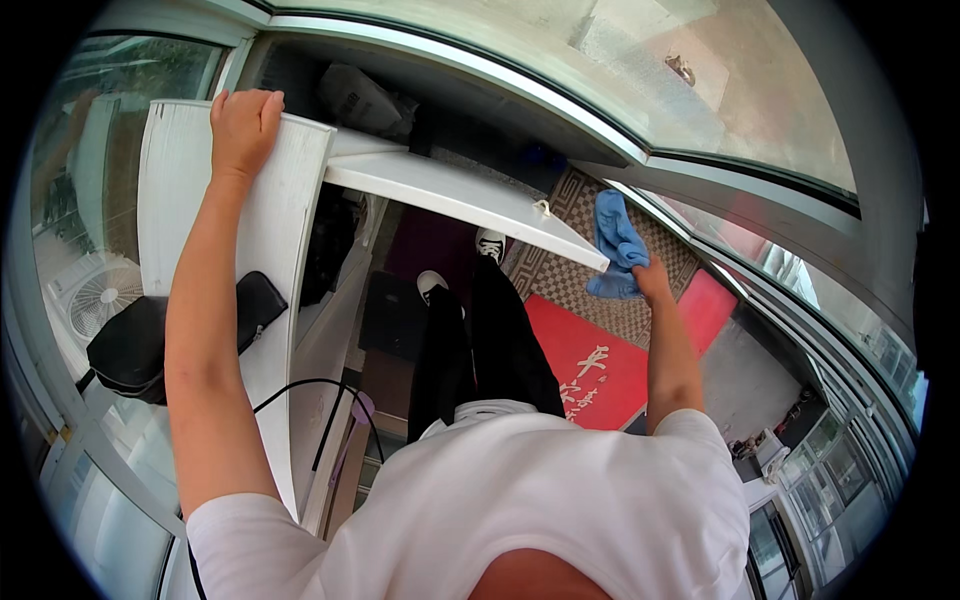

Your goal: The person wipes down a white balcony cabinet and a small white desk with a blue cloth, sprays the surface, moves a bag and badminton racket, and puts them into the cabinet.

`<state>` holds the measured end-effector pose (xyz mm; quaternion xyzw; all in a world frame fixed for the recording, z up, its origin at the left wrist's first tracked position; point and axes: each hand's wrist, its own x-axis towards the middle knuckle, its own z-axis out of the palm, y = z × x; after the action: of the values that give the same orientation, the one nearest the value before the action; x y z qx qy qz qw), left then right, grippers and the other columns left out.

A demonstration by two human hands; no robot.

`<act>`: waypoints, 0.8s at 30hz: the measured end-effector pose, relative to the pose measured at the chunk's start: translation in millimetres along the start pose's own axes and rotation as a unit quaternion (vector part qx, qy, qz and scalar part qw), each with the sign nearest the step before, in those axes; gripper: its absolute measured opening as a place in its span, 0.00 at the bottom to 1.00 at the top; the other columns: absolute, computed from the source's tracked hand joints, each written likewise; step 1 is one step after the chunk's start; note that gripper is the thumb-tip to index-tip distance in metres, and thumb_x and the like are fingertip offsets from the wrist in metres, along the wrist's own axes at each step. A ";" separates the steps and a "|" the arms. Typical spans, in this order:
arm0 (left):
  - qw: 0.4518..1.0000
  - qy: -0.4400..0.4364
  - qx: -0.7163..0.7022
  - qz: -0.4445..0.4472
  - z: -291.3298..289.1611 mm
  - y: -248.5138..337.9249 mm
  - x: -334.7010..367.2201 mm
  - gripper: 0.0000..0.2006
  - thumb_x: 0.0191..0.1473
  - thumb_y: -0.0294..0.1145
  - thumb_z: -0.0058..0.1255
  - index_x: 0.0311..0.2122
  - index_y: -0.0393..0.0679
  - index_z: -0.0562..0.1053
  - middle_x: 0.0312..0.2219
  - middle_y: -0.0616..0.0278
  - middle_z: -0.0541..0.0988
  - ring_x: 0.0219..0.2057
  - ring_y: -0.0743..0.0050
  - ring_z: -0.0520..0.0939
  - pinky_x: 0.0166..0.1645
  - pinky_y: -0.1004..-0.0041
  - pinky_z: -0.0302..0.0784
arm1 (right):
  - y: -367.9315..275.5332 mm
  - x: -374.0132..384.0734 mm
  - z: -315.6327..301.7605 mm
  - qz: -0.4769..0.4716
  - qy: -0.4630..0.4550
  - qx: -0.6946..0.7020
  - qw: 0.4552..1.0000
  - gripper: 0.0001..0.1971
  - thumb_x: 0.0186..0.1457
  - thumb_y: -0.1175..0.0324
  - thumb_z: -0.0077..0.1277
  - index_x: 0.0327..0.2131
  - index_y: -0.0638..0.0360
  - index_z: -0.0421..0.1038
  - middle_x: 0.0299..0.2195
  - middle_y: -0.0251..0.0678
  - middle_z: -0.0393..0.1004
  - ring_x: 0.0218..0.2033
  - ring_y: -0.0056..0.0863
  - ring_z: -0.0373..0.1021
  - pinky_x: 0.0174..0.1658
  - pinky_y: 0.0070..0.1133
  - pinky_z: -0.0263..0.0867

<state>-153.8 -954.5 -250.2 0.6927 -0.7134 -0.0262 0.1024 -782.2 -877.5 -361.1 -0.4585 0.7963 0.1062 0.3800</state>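
My left hand (245, 130) is closed over the far edge of a white cabinet's top (270, 200). Its fingertips are partly hidden. On my right, my right hand (652, 278) grips a blue cloth (618, 235), which hangs bunched beside the outer end of the white cabinet door (460, 195). The door stands swung out from the cabinet, with a small pale knob or tie (542, 208) near its outer end. Dark things inside the cabinet are hard to make out.
A black pouch (130, 345) and a black case (260, 308) lie on the cabinet top, by my left forearm. A black cable (320, 382) loops near the cabinet. Below are a red mat (590, 350) and patterned flooring (580, 290). Windows surround the narrow space.
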 end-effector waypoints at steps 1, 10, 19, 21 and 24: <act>1.000 -0.002 0.010 0.001 -0.2 0.9 2.7 0.15 0.55 0.40 0.39 0.25 0.44 0.74 0.25 0.63 0.76 0.33 0.62 0.74 0.54 0.58 0.56 | 18.0 -13.7 4.1 0.006 -0.005 -0.001 1.000 0.18 0.42 0.76 0.43 0.42 0.66 0.65 0.35 0.44 0.71 0.37 0.35 0.69 0.40 0.25 0.65; 0.973 0.133 0.187 -0.003 8.4 10.0 -4.9 0.18 0.54 0.47 0.39 0.44 0.49 0.71 0.46 0.61 0.71 0.49 0.60 0.68 0.57 0.50 0.50 | -100.1 -141.8 -25.5 -0.391 0.175 0.190 0.884 0.21 0.41 0.77 0.49 0.44 0.64 0.65 0.42 0.43 0.69 0.45 0.35 0.66 0.47 0.24 0.61; 0.980 0.189 -0.066 0.017 -44.4 66.6 -128.2 0.19 0.51 0.38 0.45 0.48 0.43 0.66 0.47 0.50 0.68 0.49 0.50 0.65 0.55 0.56 0.54 | -36.2 -120.6 -2.6 -0.290 0.143 0.205 0.924 0.19 0.49 0.74 0.45 0.48 0.61 0.66 0.45 0.41 0.71 0.47 0.30 0.67 0.51 0.22 0.58; 0.982 0.181 -0.054 -0.001 -43.2 52.3 -152.6 0.19 0.51 0.37 0.46 0.47 0.40 0.66 0.47 0.47 0.67 0.49 0.47 0.65 0.54 0.57 0.56 | -38.4 -131.6 -22.3 -0.281 0.134 0.311 0.898 0.18 0.49 0.73 0.47 0.46 0.64 0.68 0.43 0.37 0.71 0.45 0.24 0.66 0.50 0.20 0.59; 0.987 0.153 -0.054 -0.009 -36.8 55.8 -162.3 0.20 0.50 0.36 0.47 0.47 0.38 0.66 0.48 0.44 0.66 0.49 0.44 0.65 0.54 0.56 0.58 | -67.3 -134.1 -31.6 -0.309 0.122 0.360 0.872 0.18 0.49 0.71 0.47 0.46 0.62 0.68 0.43 0.38 0.71 0.45 0.26 0.66 0.51 0.21 0.58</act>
<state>-198.8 -787.2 -222.0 0.6884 -0.6805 0.0406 0.2477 -704.6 -844.3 -233.0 -0.5216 0.6374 -0.3673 0.4321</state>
